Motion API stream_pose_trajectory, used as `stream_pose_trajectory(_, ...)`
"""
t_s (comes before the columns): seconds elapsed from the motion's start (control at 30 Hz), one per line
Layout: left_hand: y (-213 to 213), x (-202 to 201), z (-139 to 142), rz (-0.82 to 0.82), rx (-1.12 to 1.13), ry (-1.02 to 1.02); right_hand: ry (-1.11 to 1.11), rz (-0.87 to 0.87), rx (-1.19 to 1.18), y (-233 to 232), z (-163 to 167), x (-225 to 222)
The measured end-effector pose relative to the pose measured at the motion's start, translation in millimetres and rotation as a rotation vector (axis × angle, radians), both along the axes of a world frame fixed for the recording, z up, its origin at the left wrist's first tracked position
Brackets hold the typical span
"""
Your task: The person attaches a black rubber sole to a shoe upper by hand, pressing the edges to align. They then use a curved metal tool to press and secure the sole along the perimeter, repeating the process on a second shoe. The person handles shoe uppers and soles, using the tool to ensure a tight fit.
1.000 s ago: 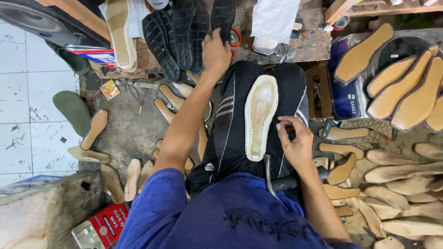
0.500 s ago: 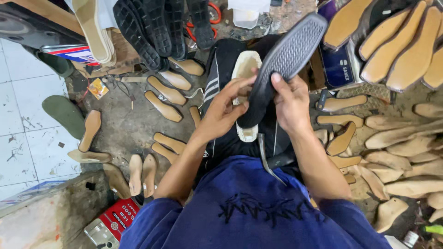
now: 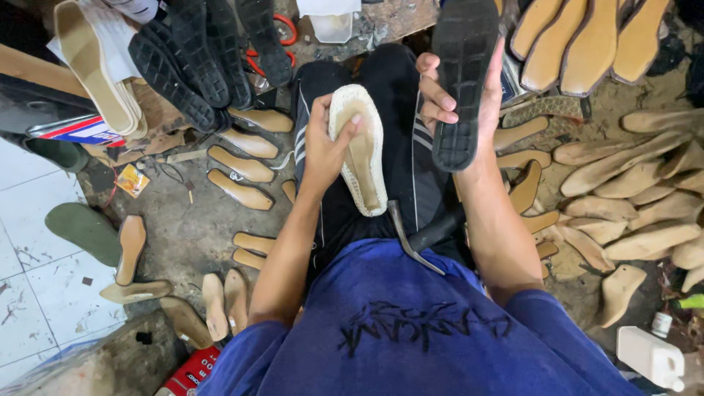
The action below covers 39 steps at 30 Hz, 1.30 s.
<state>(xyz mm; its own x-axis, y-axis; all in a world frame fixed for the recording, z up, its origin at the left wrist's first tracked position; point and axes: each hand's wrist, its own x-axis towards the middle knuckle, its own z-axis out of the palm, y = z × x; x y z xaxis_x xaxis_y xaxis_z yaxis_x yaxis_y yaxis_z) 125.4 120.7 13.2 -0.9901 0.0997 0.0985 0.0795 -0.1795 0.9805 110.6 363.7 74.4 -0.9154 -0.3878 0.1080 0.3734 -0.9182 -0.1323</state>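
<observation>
— Holding what, centre frame?
— My left hand (image 3: 323, 150) clamps a pale shoe upper (image 3: 359, 150) over my lap; my right hand (image 3: 469, 95) grips a black ridged sole (image 3: 462, 73), upper centre.
— Around?
— Tan insoles (image 3: 242, 165) left, wooden lasts (image 3: 631, 198) right, hammer (image 3: 414, 246) on my lap.

insole (image 3: 361, 150) on lap, left; sole (image 3: 462, 81) right | hammer (image 3: 414, 238) nearer

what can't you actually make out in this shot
Head view, the only one:
- Black rubber outsole: its top is cut by the frame edge; the right hand covers its far side.
- Pale woven-edged insole: the left hand hides its left rim.
- Hammer with a dark handle: part of the handle is hidden behind the right forearm.
</observation>
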Motion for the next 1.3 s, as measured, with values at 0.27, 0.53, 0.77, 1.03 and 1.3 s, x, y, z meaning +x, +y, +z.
stream_pose_trajectory(0.27,-25,54,112,0.112,-0.158,0.403,0.102,0.034,-0.076,-6,-21,-10)
stream_pose_trajectory(0.53,-17,76,107,-0.073,-0.561,0.801,0.173,0.057,-0.101,-11,-20,-10)
stream_pose_trajectory(0.77,6,131,52,-0.312,-0.783,1.020,0.170,0.096,-0.119,-1,-37,-15)
stream_pose_trajectory(1.03,-17,101,87,-0.193,-0.696,0.899,0.292,-0.038,0.274,-10,-26,-5)
stream_pose_trajectory(1.3,-76,3,133,0.055,-0.087,0.311,0.380,-0.426,0.946,-66,15,30)
